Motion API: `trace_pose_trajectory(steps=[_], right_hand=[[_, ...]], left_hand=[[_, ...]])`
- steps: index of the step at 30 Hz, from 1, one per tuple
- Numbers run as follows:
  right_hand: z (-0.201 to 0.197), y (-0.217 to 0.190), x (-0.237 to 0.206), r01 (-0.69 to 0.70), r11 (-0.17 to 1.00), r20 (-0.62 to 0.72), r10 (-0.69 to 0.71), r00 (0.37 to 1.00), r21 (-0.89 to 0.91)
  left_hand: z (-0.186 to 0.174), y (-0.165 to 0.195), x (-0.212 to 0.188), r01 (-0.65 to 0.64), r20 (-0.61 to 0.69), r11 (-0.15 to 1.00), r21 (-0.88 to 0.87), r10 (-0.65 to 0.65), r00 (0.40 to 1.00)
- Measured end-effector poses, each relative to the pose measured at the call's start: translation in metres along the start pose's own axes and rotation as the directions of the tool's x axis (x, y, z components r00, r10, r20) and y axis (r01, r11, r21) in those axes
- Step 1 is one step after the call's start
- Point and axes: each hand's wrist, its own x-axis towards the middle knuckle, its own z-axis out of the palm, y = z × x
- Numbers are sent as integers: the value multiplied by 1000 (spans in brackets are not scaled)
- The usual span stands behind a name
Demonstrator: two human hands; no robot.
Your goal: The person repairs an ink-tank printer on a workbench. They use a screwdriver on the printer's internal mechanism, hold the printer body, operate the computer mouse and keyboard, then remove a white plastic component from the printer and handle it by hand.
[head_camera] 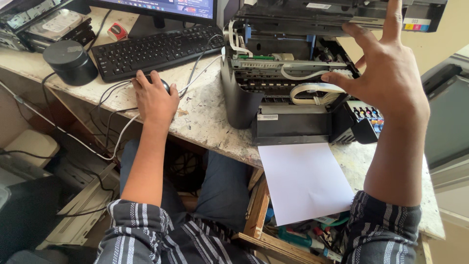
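Fingers of the left hand (155, 100) lie curled over a black mouse (162, 84), palm down, beside the keyboard (155, 49). Right hand (388, 76) — fingers spread wide, grasping nothing — props the raised lid (317, 14) of the opened printer (288, 98). White sheet (303, 181) lies on the worn bench (205, 117) below.

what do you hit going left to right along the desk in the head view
round black speaker → black keyboard → left hand on the black mouse → opened printer → right hand raised with fingers spread
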Motion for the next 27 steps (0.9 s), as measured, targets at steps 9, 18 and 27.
trace_pose_trajectory(steps=[9, 18, 27], right_hand=[[3, 5, -2, 7, 999, 3, -7, 1000, 42], [1, 7, -2, 2, 999, 17, -3, 1000, 48], [-2, 4, -2, -5, 998, 9, 4, 1000, 60]], left_hand=[[2, -2, -1, -10, -14, 1000, -1, 10, 1000], [1, 1, -2, 3, -17, 1000, 27, -3, 1000], [3, 1, -2, -40, -36, 993, 113, 44, 998]])
